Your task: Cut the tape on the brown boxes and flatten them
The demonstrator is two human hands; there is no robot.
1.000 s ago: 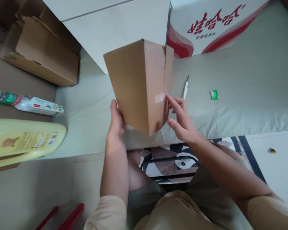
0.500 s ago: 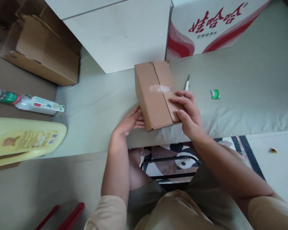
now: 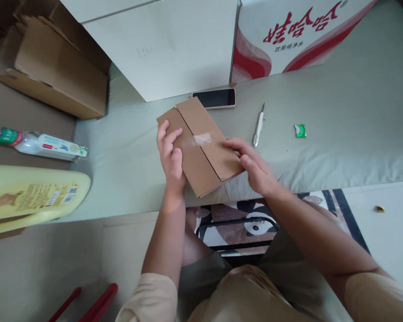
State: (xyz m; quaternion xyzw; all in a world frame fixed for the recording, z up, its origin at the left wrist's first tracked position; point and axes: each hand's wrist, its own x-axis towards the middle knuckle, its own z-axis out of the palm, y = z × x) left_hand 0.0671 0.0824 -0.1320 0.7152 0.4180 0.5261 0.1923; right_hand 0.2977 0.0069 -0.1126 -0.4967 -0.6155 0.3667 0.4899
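Note:
Between my hands is a small brown cardboard box (image 3: 206, 156), tilted, its two top flaps meeting at a seam with a strip of clear tape (image 3: 202, 138) across it. My left hand (image 3: 171, 156) grips the left side, fingers spread over the top flap. At the right edge, my right hand (image 3: 253, 165) holds the box with thumb and fingers; its lower fingers are hidden. A phone (image 3: 219, 98) with a dark screen lies just behind the box. To the right rests a white craft knife (image 3: 259, 127), blade pointing away from me.
Large white cartons (image 3: 174, 49) stand at the back. An open cardboard box (image 3: 60, 67), a clear bottle (image 3: 30, 143) and a pale yellow jug (image 3: 36, 192) are on the left. A small green packet (image 3: 300, 130) lies right on the cloth-covered surface (image 3: 349, 112).
The box has turned and shifted left towards me, uncovering the phone. My left hand has gone from its lower side to its top; my right hand has slid down the right edge.

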